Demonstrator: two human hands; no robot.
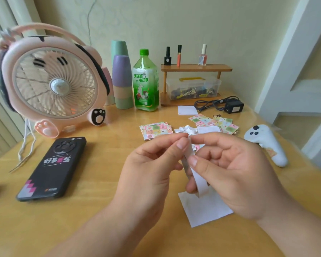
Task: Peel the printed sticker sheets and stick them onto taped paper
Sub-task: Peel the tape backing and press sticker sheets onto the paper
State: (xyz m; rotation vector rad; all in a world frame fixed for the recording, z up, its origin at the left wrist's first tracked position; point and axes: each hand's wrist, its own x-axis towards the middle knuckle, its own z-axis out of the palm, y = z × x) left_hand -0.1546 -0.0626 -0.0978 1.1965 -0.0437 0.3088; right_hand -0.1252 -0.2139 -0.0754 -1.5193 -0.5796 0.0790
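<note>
- The left hand and right hand are held up nearest the lens, above the table.
- A white strip is pinched at its top between left thumb and forefinger; lower down it is pinched by the right thumb, fingers curled behind.
- The strip is held upright and nearly edge-on; any print on it cannot be made out.
- A white paper is seen lying flat on the table just beneath the right hand.
- Further back, printed sticker sheets are stacked in two piles; white scraps are heaped between them.
- A phone is laid at left; a white controller at right.
</note>
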